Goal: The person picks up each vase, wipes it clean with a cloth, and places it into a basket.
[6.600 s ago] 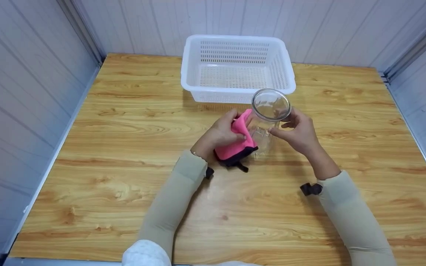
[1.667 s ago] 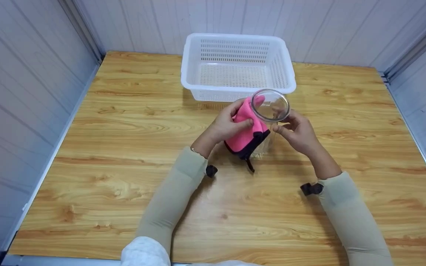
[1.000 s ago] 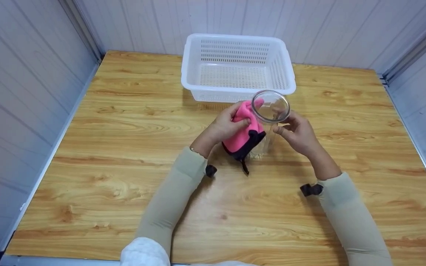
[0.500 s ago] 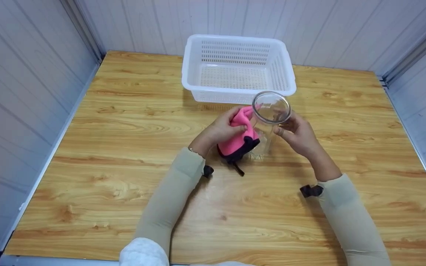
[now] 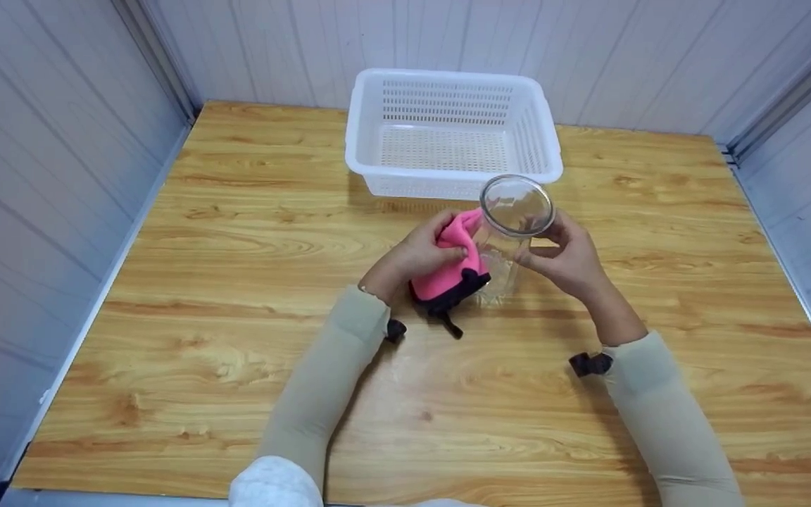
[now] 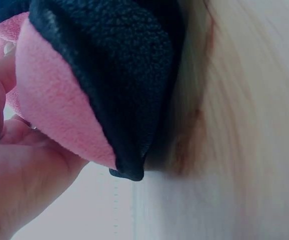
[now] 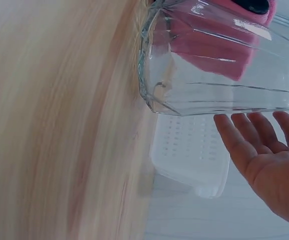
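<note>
A tall clear glass vase [image 5: 517,204] with a thick round rim stands upright over the table, in front of the basket. My right hand [image 5: 571,257] holds it from the right, thumb on the near side and fingers along the far side. Its faceted lower part [image 7: 199,95] shows in the right wrist view. On the left, my left hand [image 5: 416,253] grips a bunched pink cloth [image 5: 441,282] with black edging and a black loop, against the vase's left side. In the left wrist view the cloth [image 6: 59,95] shows its dark fleecy underside, and some left fingers are hidden behind it.
A white perforated plastic basket [image 5: 453,173] stands behind the vase at the back of the wood-grain table [image 5: 250,394]. Pale panel walls [image 5: 293,49] enclose the table at the back and on both sides.
Over the last two seconds my left hand has drawn the cloth down the vase's side, toward me and slightly left. My right hand and the vase have stayed almost in place.
</note>
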Demonstrator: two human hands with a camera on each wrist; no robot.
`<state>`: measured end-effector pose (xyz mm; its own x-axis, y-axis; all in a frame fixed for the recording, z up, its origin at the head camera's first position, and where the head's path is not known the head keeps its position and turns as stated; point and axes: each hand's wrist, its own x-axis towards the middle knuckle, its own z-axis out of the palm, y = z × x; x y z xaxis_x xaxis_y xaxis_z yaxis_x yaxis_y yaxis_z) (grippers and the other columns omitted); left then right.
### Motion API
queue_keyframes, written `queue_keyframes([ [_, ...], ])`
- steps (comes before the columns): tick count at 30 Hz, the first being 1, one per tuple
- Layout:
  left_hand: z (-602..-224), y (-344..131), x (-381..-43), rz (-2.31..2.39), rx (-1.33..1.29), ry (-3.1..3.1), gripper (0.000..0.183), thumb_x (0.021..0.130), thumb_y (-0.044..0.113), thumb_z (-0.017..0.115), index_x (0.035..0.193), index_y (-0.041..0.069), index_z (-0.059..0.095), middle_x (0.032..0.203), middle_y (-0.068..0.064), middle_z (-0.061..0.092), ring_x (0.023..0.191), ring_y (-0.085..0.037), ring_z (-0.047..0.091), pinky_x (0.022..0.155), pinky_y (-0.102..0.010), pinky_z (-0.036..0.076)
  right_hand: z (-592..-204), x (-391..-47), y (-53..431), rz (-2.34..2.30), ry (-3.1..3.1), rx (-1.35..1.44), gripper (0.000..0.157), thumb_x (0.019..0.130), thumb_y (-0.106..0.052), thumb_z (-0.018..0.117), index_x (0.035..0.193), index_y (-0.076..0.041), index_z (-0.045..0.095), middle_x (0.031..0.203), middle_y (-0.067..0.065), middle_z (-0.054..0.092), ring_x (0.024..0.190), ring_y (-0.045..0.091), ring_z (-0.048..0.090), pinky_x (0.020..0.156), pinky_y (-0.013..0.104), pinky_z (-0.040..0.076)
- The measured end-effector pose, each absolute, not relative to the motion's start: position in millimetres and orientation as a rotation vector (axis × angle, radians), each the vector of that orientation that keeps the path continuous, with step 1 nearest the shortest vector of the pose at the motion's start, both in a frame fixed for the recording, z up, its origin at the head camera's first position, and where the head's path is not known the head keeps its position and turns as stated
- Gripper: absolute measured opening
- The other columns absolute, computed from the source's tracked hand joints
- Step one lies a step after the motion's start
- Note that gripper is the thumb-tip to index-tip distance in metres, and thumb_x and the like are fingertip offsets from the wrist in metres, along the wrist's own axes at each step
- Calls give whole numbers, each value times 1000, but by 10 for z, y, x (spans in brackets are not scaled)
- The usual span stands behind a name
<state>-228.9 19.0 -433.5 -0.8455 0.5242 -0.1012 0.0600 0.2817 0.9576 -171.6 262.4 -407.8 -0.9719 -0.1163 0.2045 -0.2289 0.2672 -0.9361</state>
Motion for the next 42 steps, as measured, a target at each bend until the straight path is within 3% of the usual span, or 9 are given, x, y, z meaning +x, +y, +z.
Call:
queue_keyframes([
  [4,-4358,192,-2275,1614,557,2161,50,89,12,68,134,21,49,132,-5,57,117,-17,54,100,-33,44,-4071,-1718,2614,1792,-2433,301,53,72,0,82,119,4,56,110,6,65,101,11,64,79,27,57],
  [9,-4365,200,-2267,1667,545,2142,56,89,14,68,141,20,47,135,-6,56,119,-17,55,101,-30,44,-3997,-1674,2574,1809,-2407,293,49,71,7,79,115,9,57,103,-5,67,96,8,64,77,25,56],
  [15,-4318,247,-2237,1719,491,2138,58,89,17,68,143,22,46,137,-2,57,121,-13,55,102,-26,44,-3844,-1586,2526,1763,-2453,254,44,72,5,79,110,12,58,94,-17,65,91,6,61,73,20,53],
  [21,-4230,313,-2215,1848,546,2087,55,89,10,67,141,15,49,133,-5,60,119,-13,57,100,-23,45,-3806,-1602,2541,1715,-2504,280,40,73,3,79,108,11,61,92,-19,65,88,4,61,75,22,54],
  [35,-4058,353,-2212,1891,654,2072,59,88,7,68,142,11,46,125,-13,61,106,-17,59,91,-25,49,-3813,-1612,2567,1732,-2548,304,41,78,0,76,114,9,61,94,-18,66,90,4,62,71,20,55],
  [42,-4064,340,-2226,1787,740,2126,60,89,13,68,143,16,43,128,-8,60,112,-14,57,97,-27,47,-3821,-1617,2578,1753,-2531,345,45,77,4,74,120,7,61,96,-16,66,91,7,63,70,20,55],
])
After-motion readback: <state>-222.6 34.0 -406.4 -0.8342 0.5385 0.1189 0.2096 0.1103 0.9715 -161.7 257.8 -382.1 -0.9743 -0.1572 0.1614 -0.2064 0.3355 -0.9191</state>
